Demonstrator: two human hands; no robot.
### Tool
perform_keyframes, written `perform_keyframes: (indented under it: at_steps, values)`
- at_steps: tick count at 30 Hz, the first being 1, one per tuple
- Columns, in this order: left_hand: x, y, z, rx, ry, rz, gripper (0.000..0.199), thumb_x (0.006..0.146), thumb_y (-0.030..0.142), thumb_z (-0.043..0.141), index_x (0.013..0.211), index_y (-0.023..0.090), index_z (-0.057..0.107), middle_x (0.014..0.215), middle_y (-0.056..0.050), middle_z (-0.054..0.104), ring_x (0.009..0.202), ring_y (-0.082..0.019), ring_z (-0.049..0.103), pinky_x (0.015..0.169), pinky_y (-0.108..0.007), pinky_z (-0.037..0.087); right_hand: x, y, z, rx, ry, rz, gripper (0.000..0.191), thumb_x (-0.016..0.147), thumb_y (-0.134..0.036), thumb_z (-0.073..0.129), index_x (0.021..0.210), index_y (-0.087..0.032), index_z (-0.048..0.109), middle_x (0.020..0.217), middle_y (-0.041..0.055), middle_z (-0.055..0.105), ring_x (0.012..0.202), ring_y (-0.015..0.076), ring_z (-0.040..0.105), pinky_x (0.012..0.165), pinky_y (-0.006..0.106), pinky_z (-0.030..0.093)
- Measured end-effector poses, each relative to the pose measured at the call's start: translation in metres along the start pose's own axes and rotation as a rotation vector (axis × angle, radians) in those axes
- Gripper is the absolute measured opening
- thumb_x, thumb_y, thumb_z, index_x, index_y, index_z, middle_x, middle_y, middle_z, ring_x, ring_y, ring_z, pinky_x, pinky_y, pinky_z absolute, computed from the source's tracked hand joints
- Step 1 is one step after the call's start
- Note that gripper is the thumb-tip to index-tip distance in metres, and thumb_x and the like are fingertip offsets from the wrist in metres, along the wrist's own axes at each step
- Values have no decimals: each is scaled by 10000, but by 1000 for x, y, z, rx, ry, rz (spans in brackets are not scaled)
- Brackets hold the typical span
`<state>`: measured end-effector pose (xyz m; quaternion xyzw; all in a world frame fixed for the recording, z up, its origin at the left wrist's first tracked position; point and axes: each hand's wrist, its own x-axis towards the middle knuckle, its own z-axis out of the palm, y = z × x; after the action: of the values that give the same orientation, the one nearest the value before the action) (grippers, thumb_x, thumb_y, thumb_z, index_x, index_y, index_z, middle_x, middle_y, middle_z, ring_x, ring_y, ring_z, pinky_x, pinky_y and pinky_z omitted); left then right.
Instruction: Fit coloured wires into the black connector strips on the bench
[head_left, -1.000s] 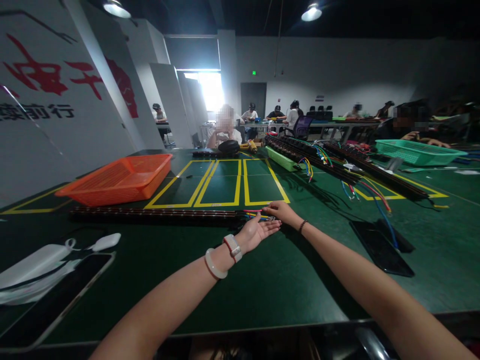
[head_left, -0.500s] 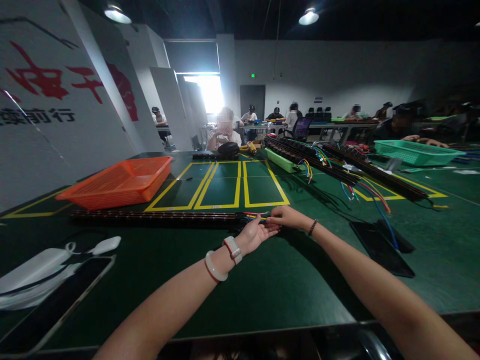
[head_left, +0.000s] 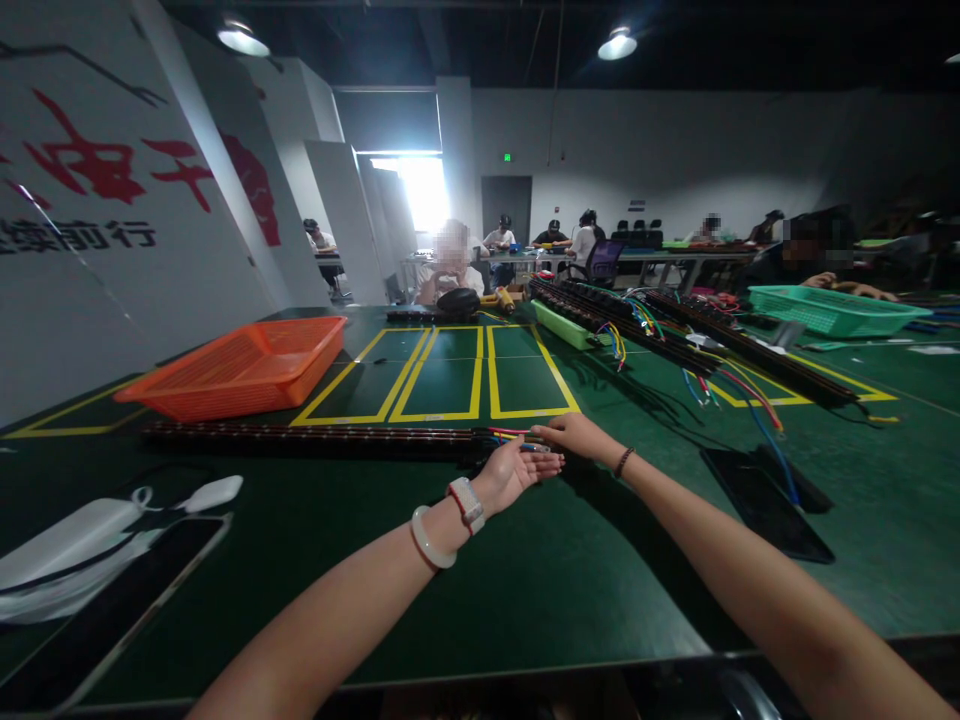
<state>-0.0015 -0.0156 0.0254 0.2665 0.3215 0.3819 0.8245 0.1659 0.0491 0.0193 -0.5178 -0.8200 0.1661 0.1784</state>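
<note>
On the near green table [head_left: 525, 590], coloured wires [head_left: 507, 434] project right from dark bars [head_left: 315, 440]. Left hand [head_left: 514, 474]: open, palm up beneath. Right hand [head_left: 581, 438]: at the wires, grip indeterminable. Unpinched wires could slip off the flat palm.

The left hand [head_left: 514, 475] is bare, with a pale, red-edged band [head_left: 466, 503] and a smooth, round white bangle [head_left: 431, 540] on that wrist. The right hand [head_left: 577, 438] is bare too, and its wrist has a thin, dark, bumpy bracelet [head_left: 624, 461].
</note>
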Motion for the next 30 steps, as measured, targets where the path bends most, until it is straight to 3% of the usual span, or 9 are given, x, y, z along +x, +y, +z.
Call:
perform_keyframes:
  at_steps: [4,7,9,17,20,23,27,30]
  values:
    - [3,-2,-2,-19,-13,3,454,945,304,269,887,-10,592,773,-191,672,745,-193,657,789,-316,495,-7,-9,-21,153,-215,66,707,793,-747,335,497,-142,549,462,25,511,441,103,417,482,242,298]
    - [7,-4,-5,-31,-10,48,376,937,307,319,868,39,574,739,-159,662,732,-195,656,791,-337,498,-13,-15,-30,249,-396,-20,650,760,-732,433,544,-135,568,496,9,517,446,85,394,461,226,279]
    - [9,-5,-8,-33,-5,57,355,934,316,331,851,57,559,736,-150,654,733,-196,655,799,-345,498,-15,-18,-31,263,-437,-89,602,757,-698,481,575,-133,579,500,-10,500,447,74,369,447,216,254]
    - [5,-3,-3,151,-88,5,520,938,428,267,904,16,582,867,-211,668,830,-215,656,886,-367,458,-9,-10,-18,88,-299,-32,529,814,-598,465,580,-137,578,500,-6,514,453,86,395,445,220,256]
    - [-1,-4,2,354,-134,11,553,921,475,290,862,28,610,893,-216,675,800,-218,664,835,-360,479,-7,-5,-11,-23,-157,2,353,807,-446,551,632,-143,589,560,4,553,505,101,436,469,220,275]
    - [-6,-8,5,539,-179,59,560,893,518,335,803,50,629,846,-198,688,719,-208,667,745,-343,500,-5,-1,-6,-51,-94,11,201,750,-334,641,777,-137,608,706,33,606,609,132,497,523,225,325]
    - [-6,-13,6,661,-240,117,525,835,552,428,758,72,626,745,-152,691,639,-187,657,650,-304,499,-5,-8,-2,4,36,-39,495,737,-429,670,1105,-126,537,937,85,600,800,189,552,677,277,420]
    - [-5,-11,7,752,-346,52,531,794,579,463,663,86,614,618,-108,662,519,-158,616,523,-252,459,-7,-24,4,26,191,-136,606,766,-481,639,1247,-162,454,1118,123,544,1016,242,519,876,379,390]
